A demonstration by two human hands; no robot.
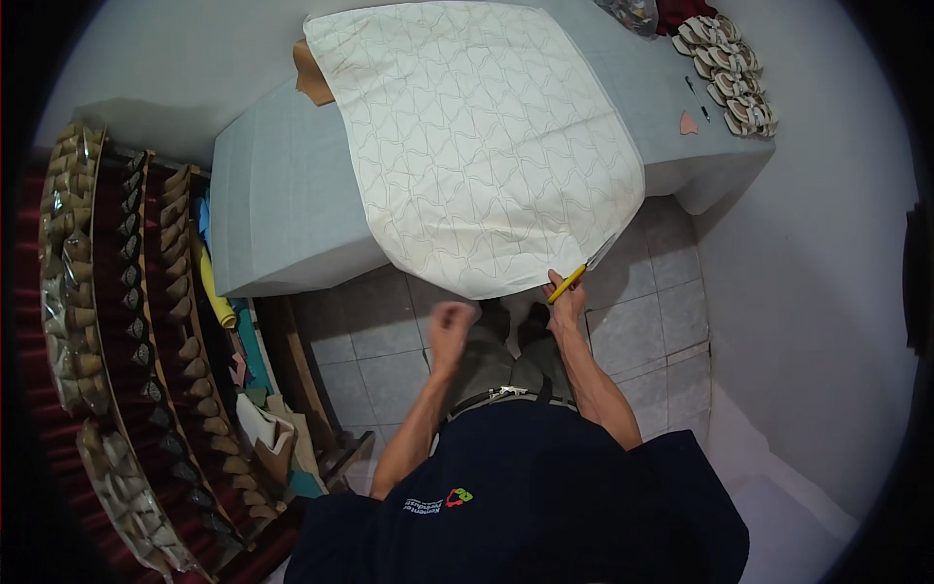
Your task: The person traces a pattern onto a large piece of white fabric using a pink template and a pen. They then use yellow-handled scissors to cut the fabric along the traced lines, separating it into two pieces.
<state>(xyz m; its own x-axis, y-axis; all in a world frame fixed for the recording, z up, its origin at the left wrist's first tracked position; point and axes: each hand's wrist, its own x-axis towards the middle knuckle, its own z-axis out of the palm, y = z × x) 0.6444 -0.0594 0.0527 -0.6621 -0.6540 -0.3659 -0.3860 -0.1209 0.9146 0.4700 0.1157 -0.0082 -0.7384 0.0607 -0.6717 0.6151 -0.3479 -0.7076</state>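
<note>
Cutting seems in hand, right hand [566,302] clamped on yellow-handled scissors [568,283], left hand [449,336] unclear; the line-patterned sheet [486,136] likely needs steadying next.

Under soft light, the left hand [450,329] blurs while the fisheye view bows into black edges.

blurred left fingers [453,312], plastic bag [633,18] cut off above

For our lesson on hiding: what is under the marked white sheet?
Under the white sheet lie the grey table and, at the sheet's upper left, a partly showing brown piece. Anything else beneath is covered.
</note>
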